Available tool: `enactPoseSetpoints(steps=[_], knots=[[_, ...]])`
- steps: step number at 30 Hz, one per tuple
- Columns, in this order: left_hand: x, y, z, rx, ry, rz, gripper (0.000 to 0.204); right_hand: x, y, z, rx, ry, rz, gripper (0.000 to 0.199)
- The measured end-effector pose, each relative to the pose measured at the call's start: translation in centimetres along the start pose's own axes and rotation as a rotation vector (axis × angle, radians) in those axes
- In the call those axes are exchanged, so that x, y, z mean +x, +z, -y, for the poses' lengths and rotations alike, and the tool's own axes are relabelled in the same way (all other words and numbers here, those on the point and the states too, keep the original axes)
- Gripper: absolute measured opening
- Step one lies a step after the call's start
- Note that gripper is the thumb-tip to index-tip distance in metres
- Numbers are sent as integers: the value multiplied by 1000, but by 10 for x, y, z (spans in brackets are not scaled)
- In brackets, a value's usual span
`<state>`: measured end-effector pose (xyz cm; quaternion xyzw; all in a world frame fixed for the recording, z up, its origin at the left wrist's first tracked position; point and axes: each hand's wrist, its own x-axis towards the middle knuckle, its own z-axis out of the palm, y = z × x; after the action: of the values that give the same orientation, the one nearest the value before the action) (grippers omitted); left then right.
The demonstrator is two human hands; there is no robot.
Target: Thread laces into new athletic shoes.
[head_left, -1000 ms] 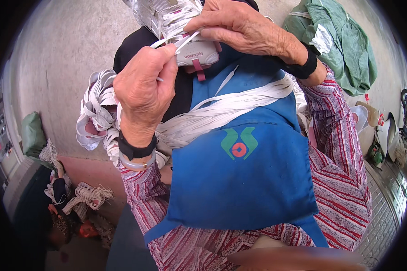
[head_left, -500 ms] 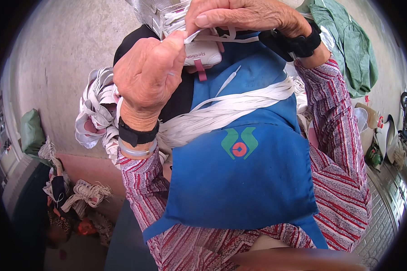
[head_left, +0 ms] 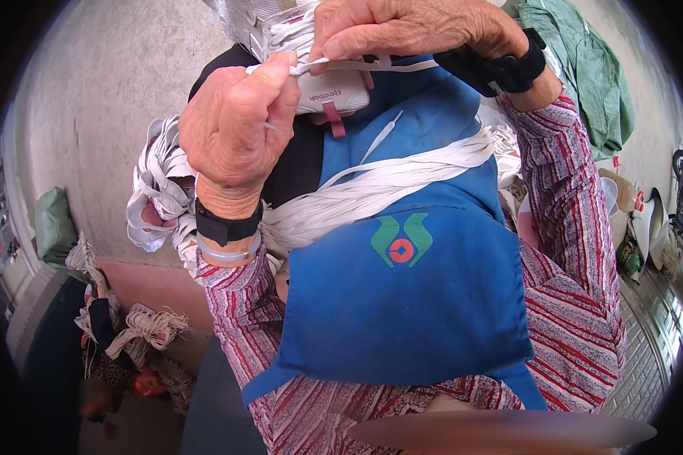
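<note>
On my lap at the top lies a white sneaker [head_left: 334, 92] with a pink heel tab, its white laces crossing the tongue. My left hand [head_left: 239, 125] is closed in a pinch on a white shoelace [head_left: 308, 68] just above the shoe. Thumb and fingers of my right hand [head_left: 402, 30] pinch the same lace a short way to the right, and the strand between them looks taut. A lace tip pokes out from my left fist. Across my blue apron [head_left: 406, 318] lies a thick bundle of white laces [head_left: 387, 186], one loose end pointing up.
More white laces [head_left: 159, 186] hang in a tangle by my left forearm. A green sack [head_left: 584, 76] stands at the upper right, and a smaller green bag [head_left: 55, 220] at the far left. Another person beside lace bundles [head_left: 152, 327] is at the lower left.
My left hand has shifted slightly left and down, away from the right. More lace now shows stretched between the two hands.
</note>
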<state>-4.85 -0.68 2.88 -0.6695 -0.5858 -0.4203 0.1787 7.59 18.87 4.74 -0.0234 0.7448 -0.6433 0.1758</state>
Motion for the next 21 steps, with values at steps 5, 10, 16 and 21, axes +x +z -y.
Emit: enactPoseSetpoints(steps=[5, 10, 16, 21], knots=[[-7, -3, -1, -24, -68, 4, 33, 3, 4, -17, 160, -157, -85, 24], [-18, -3, -13, -115, -577, 215, 28, -13, 7, -12, 97, -37, -162, 21], [-24, -12, -2, -200, -745, 490, 11, -13, 10, -8, 30, -196, -191, 21], [-31, -33, 6, 29, -632, 304, 8, -25, 15, -5, -221, -28, -310, 19]])
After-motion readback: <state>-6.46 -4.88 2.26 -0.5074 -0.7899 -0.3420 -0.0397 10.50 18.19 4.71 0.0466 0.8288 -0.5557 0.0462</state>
